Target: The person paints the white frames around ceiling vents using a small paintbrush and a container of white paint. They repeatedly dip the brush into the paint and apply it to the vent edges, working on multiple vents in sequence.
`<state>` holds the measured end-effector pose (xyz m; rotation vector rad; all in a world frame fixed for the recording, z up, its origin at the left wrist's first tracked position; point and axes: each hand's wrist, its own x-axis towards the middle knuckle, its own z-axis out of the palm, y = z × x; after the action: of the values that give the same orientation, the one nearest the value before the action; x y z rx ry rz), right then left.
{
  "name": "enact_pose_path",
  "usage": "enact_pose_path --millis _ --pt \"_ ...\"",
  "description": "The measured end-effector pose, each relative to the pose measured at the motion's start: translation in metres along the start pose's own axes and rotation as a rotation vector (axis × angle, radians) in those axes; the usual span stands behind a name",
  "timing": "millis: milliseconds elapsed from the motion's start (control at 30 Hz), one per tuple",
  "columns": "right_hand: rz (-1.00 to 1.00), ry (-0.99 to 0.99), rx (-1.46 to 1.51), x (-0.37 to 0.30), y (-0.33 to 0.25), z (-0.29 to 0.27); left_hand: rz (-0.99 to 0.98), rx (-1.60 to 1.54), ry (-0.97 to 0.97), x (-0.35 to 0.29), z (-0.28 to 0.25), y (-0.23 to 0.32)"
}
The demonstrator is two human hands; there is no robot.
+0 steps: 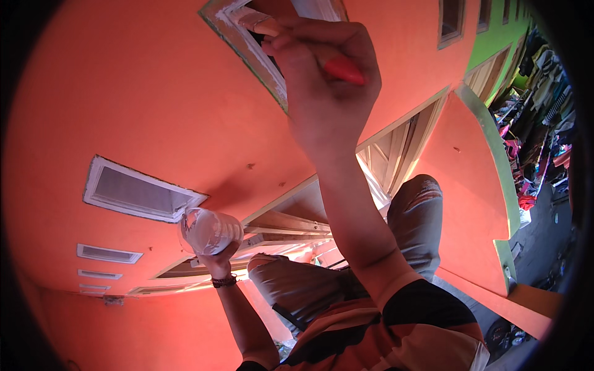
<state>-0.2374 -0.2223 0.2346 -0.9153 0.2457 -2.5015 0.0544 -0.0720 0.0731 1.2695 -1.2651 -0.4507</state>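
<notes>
Paintbrush (262, 23), where's it at rn?

Up top, in the R hand (328, 83): thumb + fingers pinched round the handle, red butt end poking out behind. Bristle end's at the white window frame (250, 54) in the orange wall (148, 117); can't tell if it's touching.

OK. And the L hand (218, 256)?

Lower down, wrapped round a clear container (213, 232) from below, w/ whitish stuff inside. Held just beside the corner of a small window (145, 188), also white-framed. Can't tell if they touch.

Anything on that wrist?

Yep, dark bracelet (224, 281).

Rest of the person?

Striped shirt (352, 331), greyish trousers (414, 222), knees bent, rips nr the knees.

Bkgd, quick?

R side: low orange partition (467, 185) w/ green edge, then a big mass of mixed-colour clothes (550, 93) well apart from the hands. Green wall section (492, 46) up top R, past the orange.
</notes>
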Motion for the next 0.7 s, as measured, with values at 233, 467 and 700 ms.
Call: enact_pose_path --millis 233,467,700 --pt "0.071 -0.003 -0.053 0.006 -0.010 -0.002 0.019 -0.011 -0.002 0.001 0.003 0.006" --pt "0.120 -0.067 0.118 0.015 -0.006 -0.003 -0.014 -0.001 0.019 0.000 0.004 0.004" --pt "0.260 -0.037 0.066 0.024 -0.034 0.001 -0.031 0.023 0.032 -0.001 0.005 0.008"
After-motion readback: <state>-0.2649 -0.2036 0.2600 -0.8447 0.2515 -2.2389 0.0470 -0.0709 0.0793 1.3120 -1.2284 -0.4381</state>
